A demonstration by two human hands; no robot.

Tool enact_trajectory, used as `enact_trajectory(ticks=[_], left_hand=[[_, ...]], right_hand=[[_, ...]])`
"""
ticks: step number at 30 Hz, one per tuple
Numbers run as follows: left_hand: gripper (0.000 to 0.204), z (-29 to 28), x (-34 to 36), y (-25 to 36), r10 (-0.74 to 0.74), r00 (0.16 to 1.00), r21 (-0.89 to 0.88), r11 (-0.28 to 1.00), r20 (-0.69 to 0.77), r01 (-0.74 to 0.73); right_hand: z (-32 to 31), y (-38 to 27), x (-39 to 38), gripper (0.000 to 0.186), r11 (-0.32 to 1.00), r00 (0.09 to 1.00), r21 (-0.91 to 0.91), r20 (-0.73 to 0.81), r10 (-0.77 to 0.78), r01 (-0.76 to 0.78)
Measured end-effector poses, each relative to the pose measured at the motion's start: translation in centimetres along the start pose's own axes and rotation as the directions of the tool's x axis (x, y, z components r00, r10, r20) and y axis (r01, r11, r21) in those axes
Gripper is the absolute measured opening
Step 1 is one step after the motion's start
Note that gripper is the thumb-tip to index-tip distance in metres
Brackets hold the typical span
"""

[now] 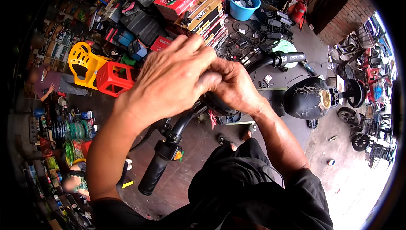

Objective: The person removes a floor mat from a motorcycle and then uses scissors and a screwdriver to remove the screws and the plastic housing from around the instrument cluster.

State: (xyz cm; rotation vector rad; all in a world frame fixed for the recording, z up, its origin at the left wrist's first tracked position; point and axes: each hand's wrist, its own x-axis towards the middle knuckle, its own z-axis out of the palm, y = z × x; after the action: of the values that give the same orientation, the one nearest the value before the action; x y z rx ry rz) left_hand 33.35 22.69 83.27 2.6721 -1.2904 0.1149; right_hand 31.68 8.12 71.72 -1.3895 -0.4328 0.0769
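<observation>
My left hand [171, 78] and my right hand [237, 84] meet in the middle of the view, raised above the handlebar of a bike or scooter. Both are closed, fingers curled and thumbs close together. Whatever they pinch, if anything, is hidden behind the fingers. Below my left wrist is one black handlebar grip [153, 173], with a switch housing [168, 149] beside it. The other black grip [294, 57] lies beyond my right hand. A black saddle [302, 99] with a torn, frayed cover is right of my right forearm. My hands cover the middle of the handlebar.
Ahead are stacked red boxes [179, 2], a blue basin [244, 5] and tangled cables. A red stool [114, 78] and a yellow chair [84, 67] stand left, near another person [55, 82]. A second person [78, 183] is lower left. Red fire extinguishers [298, 10] stand far right.
</observation>
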Motion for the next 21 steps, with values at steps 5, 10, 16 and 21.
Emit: enact_trajectory(ticks=[5,10,16,21], left_hand=[[0.018,-0.1,-0.5,-0.9,0.033,0.998,-0.252,0.967,-0.056,-0.046],[0.017,0.0,-0.7,-0.8,-0.030,0.998,-0.108,0.994,-0.053,0.024],[0.018,0.2,-1.1,-0.6,-0.017,0.997,-0.259,0.966,-0.079,-0.004],[0.014,1.1,-1.7,0.0,-0.054,0.985,-0.295,0.955,-0.164,0.003]], right_hand=[[0.2,-0.1,0.1,0.034,0.964,0.982,0.243,0.174,0.068,-0.110],[0.3,0.7,0.2,0.028,0.999,0.998,0.034,0.046,0.037,-0.038],[-4.1,1.1,-3.6,0.029,0.943,0.860,0.309,-0.439,0.260,-0.127],[-12.4,10.7,-13.9,0.020,0.680,0.426,0.701,-0.694,0.580,0.215]])
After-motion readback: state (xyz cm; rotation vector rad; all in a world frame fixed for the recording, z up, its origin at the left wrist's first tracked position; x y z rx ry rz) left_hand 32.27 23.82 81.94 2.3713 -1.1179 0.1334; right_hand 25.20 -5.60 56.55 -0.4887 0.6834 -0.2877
